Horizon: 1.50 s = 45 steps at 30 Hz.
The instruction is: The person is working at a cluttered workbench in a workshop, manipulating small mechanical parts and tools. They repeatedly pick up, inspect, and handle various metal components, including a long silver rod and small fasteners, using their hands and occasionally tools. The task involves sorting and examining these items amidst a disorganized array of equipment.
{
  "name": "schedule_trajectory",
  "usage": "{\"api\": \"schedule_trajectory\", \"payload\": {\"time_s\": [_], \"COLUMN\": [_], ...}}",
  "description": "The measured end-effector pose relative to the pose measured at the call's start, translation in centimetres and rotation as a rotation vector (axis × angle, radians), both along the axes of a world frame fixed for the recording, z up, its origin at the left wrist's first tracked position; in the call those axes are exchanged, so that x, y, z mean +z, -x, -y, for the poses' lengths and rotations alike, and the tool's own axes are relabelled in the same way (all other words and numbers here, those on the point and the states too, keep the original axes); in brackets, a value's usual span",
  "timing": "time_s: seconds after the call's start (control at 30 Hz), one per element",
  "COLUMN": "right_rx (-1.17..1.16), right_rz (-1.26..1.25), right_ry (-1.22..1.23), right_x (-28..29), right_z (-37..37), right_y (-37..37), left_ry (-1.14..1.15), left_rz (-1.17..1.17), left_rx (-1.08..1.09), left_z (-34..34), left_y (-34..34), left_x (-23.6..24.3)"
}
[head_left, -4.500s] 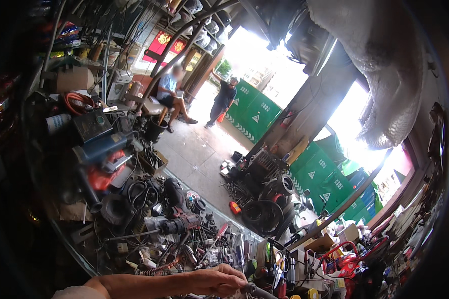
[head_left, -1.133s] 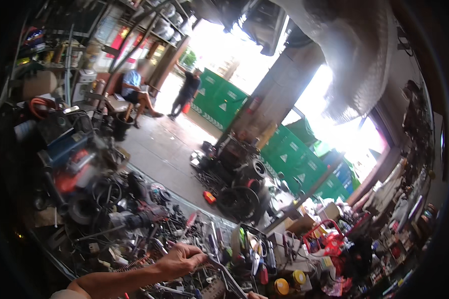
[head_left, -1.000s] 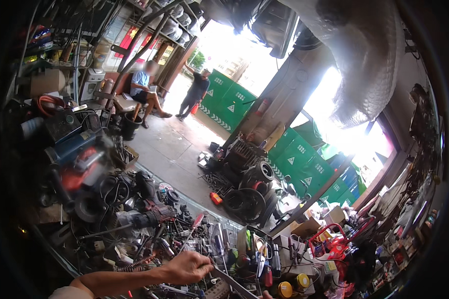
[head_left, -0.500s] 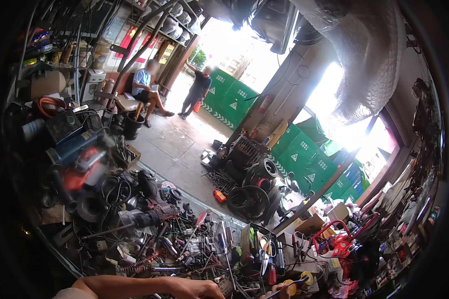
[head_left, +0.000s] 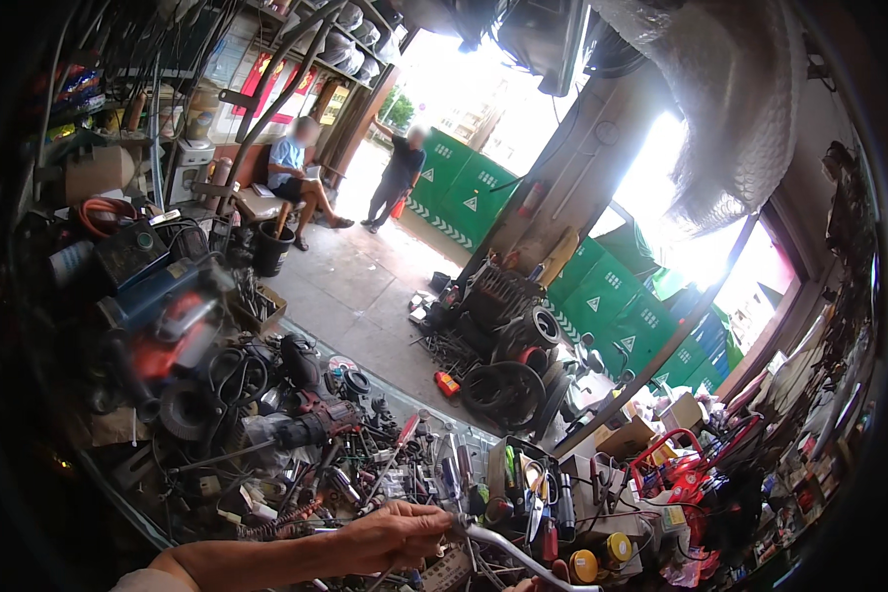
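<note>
At lower frame edge, left hand (head_left: 390,535) clenched on curved silver metal bar (head_left: 523,560), right hand (head_left: 555,575) barely showing, grip unclear, cluttered tabletop (head_left: 266,464) crowding all sides.

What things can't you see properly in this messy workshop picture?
- Right hand: head view, cut off by the bottom edge; only fingertips show on the metal bar.
- Left hand: its fingers curl at the bar's end, hiding the grip.
- Bar's far end: runs off the bottom edge.
- Small tools on the bench: piled and too small to tell apart.
- Left shelves: dark and bent by the lens rim.
- Two people by the door: blurred.
</note>
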State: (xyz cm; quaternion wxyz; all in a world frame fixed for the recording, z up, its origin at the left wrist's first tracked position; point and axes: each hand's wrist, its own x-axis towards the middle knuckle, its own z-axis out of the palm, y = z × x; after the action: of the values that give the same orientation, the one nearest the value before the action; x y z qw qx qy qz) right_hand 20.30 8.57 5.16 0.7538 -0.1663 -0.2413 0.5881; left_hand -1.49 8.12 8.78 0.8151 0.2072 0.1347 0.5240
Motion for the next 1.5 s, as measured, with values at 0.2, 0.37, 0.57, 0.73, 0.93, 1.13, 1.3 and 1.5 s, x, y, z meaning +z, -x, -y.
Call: {"api": "schedule_trajectory", "payload": {"time_s": [0.2,0.37,0.57,0.73,0.93,1.13,1.3,1.5], "right_rx": [-0.172,-0.236,-0.122,0.357,0.087,-0.103,-0.326,-0.471], "right_rz": [0.558,0.497,0.096,-0.028,0.014,0.343,0.666,0.709], "right_ry": [-0.243,-0.149,0.162,-0.042,0.353,0.237,0.122,-0.113], "right_x": [1.9,0.3,2.3,-0.1,0.0,1.2,2.2,2.2], "right_z": [1.8,1.6,2.7,0.6,0.6,1.1,1.8,2.8], "right_y": [2.0,1.9,2.9,0.2,-0.2,0.3,0.6,2.8], "left_ry": [0.048,0.071,-0.023,-0.516,-1.278,-1.208,-1.018,-0.566], "left_rz": [0.022,0.041,0.102,-0.210,-0.864,-1.216,-1.573,-1.570], "left_rx": [0.147,0.196,0.066,-0.251,-0.129,-0.064,0.232,1.095], "left_z": [-0.4,-0.4,-0.6,0.1,2.5,2.8,2.9,-0.7], "left_y": [0.4,0.4,0.4,1.3,1.0,1.5,0.9,-1.3], "left_x": [-0.6,-1.0,-1.0,-1.0,2.6,3.2,2.4,-2.5]}}
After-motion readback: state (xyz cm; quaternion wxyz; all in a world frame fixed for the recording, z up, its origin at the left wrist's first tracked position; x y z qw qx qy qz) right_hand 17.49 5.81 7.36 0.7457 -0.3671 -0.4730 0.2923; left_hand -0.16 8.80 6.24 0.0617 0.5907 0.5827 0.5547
